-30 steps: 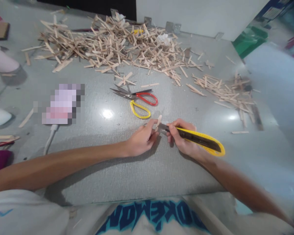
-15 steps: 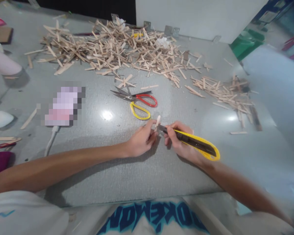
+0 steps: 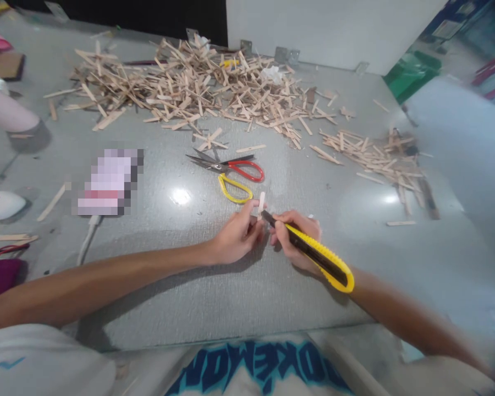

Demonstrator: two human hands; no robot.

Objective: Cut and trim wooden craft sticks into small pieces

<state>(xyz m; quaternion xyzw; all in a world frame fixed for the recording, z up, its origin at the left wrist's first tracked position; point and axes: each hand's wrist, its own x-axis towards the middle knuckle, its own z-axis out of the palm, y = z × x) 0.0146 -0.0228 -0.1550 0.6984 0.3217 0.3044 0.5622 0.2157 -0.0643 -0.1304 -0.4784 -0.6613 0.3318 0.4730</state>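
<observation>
The left hand (image 3: 236,236), fingers curled, pinches a wooden stick (image 3: 261,202) at the right hand's (image 3: 291,251) ten-thirty o'clock, probably to steady it. The right, closed round a yellow cutter (image 3: 318,258), grips near the blade, likely for control. Scissors (image 3: 219,167) lie beyond, roughly along that bearing.

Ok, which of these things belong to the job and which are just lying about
In the job:
yellow-and-black utility knife, in the right hand
small pale wooden stick, in the left hand
heap of similar sticks, likely

Lying about, it seems:
open metal scissors with red and yellow handles
white rounded computer mouse
</observation>
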